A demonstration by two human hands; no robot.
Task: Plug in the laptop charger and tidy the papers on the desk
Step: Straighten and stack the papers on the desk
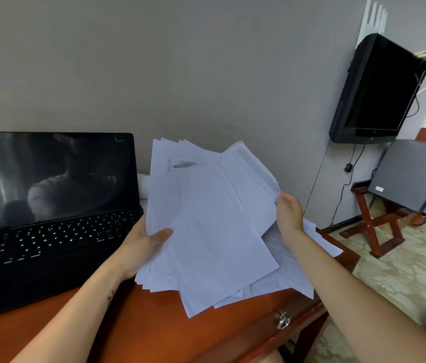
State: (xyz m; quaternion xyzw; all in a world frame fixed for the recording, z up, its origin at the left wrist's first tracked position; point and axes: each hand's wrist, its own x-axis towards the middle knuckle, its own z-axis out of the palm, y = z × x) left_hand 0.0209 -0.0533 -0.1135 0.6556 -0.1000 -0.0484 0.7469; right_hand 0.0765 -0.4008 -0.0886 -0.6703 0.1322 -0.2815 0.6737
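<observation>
One laptop (49, 205), one desk (154, 326), one television (374, 87), two hands (142, 241) (289, 213), papers (214, 221) beyond counting.

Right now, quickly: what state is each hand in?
Left hand: grips the fanned papers at their left edge, thumb on top.
Right hand: pinches the papers' right edge.

Black TV (374, 90) hung on grey wall (180, 61), cables (316, 179) dangling below. Grey box (411, 174) sat on folding wooden stand (379, 226) over patterned carpet (395, 279). Keys (282, 320) dangled at lower centre.
</observation>
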